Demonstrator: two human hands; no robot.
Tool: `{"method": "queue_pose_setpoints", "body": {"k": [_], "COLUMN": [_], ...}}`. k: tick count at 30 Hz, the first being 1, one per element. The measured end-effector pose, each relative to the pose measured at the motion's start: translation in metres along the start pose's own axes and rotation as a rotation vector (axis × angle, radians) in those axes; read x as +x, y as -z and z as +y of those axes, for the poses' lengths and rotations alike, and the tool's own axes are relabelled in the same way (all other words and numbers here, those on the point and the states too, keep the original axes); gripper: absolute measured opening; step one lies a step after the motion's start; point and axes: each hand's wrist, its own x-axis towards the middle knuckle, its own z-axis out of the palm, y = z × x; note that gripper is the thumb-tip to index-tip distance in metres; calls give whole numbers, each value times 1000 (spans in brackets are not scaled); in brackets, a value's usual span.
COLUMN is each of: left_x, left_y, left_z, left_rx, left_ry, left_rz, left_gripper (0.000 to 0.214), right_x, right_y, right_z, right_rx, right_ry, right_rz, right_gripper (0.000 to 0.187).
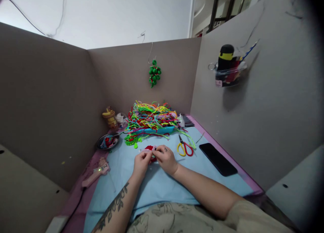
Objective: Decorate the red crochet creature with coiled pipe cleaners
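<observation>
Both hands meet over the middle of the blue cloth, around a small red and pink fuzzy craft piece (150, 148). My left hand (142, 162) pinches the piece from its left side, fingers closed. From the right, my right hand (165, 158) has its thumb and fingertips pressed together at the piece's edge, close to the left fingertips. Fingers cover much of the piece, so its full shape is hidden. Right of my right hand lie scissors (185, 148) with one yellow and one red handle. Beyond the hands sits a green fuzzy figure (131, 139).
A blue tray (162, 130) overflows with colourful pipe cleaners (152, 116). At left are a dark bowl (116, 140) of scraps and a pink glue gun (96, 174) with a cord. A black phone (218, 159) lies at right. Grey partitions (126, 67) enclose the table.
</observation>
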Motion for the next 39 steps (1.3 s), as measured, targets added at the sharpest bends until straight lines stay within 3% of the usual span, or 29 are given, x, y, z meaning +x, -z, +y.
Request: {"method": "queue_pose_setpoints", "body": {"k": [8, 15, 18, 28, 39], "left_x": [-2, -3, -2, -5, -6], "left_y": [5, 7, 7, 6, 1], "left_z": [5, 10, 10, 13, 11], "left_rx": [47, 134, 195, 240, 140], "left_ry": [-104, -248, -305, -273, -147], "left_rz": [-11, -57, -63, 7, -39], "left_gripper": [22, 16, 16, 18, 18], "right_x": [3, 6, 7, 8, 4], "right_y": [4, 8, 8, 7, 1], "right_z": [9, 16, 13, 15, 15], "right_rx": [374, 505, 502, 467, 387], "right_ry": [-193, -241, -274, -286, -288], "right_rz": [-68, -195, -176, -105, -79], "right_gripper": [20, 23, 20, 17, 17]}}
